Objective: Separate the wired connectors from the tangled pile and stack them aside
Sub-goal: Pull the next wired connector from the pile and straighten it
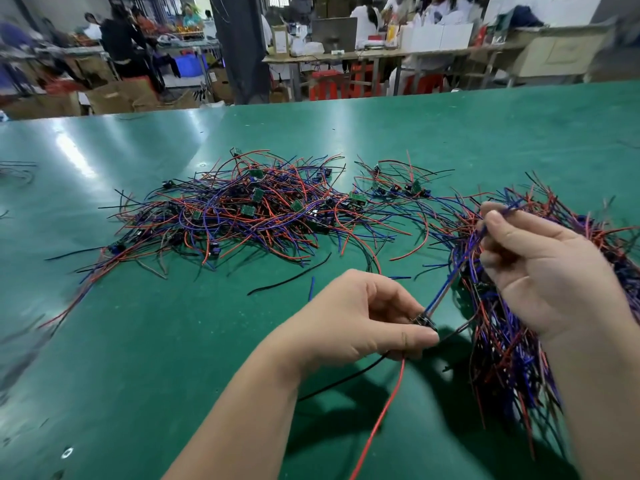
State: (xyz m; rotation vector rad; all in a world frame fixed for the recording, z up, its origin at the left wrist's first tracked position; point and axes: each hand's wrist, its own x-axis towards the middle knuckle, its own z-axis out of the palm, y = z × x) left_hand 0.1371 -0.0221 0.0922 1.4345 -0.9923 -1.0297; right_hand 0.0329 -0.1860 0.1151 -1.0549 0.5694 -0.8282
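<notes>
Left hand point(349, 327) pinching a small connector point(425, 321) above the green table point(138, 341); right hand point(540, 271) pinching its blue wire point(460, 268), tangled pile point(242, 209) behind, sorted bundle point(509, 358) beside.

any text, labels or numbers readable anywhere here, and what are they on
None can be read.
Small green boards in the tangled pile: any markings too small to read.
Yellow pack on the far bench: print blurred.
Cardboard boxes on the floor: no legible marks.
Connector pinched in the left hand: no legible print.
</notes>
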